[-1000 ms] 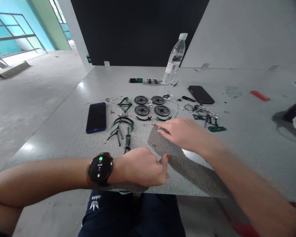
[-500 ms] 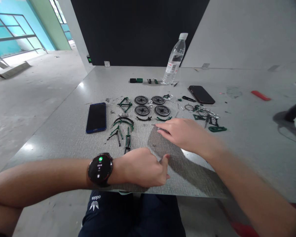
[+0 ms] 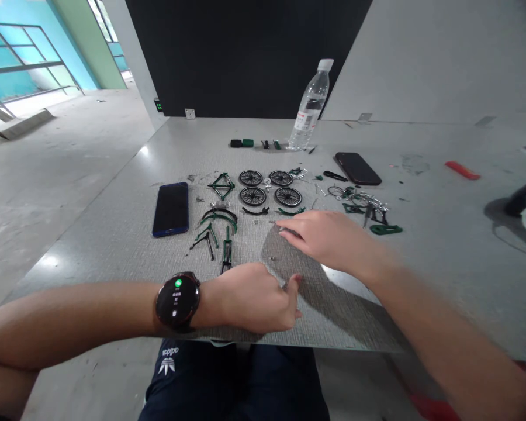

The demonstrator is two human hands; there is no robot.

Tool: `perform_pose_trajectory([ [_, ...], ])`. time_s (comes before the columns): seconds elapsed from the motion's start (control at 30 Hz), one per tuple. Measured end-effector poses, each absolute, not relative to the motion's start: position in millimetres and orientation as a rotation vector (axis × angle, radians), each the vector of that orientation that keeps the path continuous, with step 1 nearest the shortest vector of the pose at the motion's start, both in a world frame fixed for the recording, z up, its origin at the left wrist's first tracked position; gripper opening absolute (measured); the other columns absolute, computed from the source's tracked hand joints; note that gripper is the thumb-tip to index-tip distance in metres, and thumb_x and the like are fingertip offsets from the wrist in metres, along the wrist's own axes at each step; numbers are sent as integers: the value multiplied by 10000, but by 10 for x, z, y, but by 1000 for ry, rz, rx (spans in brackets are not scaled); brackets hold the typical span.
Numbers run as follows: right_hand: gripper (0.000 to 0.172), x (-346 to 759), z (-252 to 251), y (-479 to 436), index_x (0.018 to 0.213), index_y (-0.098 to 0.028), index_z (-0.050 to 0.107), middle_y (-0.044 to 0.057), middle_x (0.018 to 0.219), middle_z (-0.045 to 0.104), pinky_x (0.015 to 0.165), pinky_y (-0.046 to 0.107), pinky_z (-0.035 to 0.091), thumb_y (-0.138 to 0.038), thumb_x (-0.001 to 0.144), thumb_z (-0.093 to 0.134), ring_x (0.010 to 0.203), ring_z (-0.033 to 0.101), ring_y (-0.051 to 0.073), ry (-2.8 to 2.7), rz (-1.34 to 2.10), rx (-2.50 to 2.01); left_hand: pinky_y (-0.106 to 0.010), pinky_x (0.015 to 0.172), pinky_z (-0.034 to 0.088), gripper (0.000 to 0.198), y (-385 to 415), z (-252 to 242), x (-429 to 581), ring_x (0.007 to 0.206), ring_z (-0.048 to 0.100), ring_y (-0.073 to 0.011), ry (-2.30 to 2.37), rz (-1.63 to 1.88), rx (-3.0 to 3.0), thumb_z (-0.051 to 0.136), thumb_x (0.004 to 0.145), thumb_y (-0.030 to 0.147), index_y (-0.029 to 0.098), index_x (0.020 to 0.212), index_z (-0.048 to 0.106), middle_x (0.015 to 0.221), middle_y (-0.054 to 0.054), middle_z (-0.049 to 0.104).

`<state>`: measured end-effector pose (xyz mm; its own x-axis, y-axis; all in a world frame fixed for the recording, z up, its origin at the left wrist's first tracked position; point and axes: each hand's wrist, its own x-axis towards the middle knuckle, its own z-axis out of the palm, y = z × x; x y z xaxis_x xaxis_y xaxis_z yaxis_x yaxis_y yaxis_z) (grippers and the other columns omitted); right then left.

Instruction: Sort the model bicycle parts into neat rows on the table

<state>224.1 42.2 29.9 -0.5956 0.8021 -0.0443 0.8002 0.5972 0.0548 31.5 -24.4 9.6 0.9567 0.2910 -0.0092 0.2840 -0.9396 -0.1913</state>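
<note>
My right hand (image 3: pixel 324 238) reaches in over the table, index finger stretched out and thumb slightly apart below it. Its fingertip touches the tabletop beside some tiny metal pieces (image 3: pixel 272 222). My left hand (image 3: pixel 256 297) rests near the front edge with fingers curled under; whatever they may hold is hidden. Another tiny metal piece (image 3: pixel 272 258) lies between the hands. Beyond them are several miniature spoked wheels (image 3: pixel 253 196), a dark green model bicycle frame (image 3: pixel 222 186), curved mudguard-like strips (image 3: pixel 219 216) and a green-and-black fork-like part (image 3: pixel 227 248), partly behind my left hand.
A blue-edged phone (image 3: pixel 170 209) lies left, a dark phone (image 3: pixel 358 168) back right. Behind the parts stands a water bottle (image 3: pixel 309 108). Chrome and green pieces (image 3: pixel 366 202) cluster to the right, near a green part (image 3: pixel 386 230). A red object (image 3: pixel 462 170) lies farther right.
</note>
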Motion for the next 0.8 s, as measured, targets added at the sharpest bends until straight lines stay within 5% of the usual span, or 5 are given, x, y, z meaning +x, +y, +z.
perform_pose_trajectory([
  [0.8,370,2243,304,418,1230,-234,727,55,917,768,615,325,433,-285,1048,409,799,693,221,2751,117,1392,-296,376,375,504,-258,93,310,393,557,-173,-443,-28,-2897,408,1057,294,-80,1345,585,512,-41,631],
])
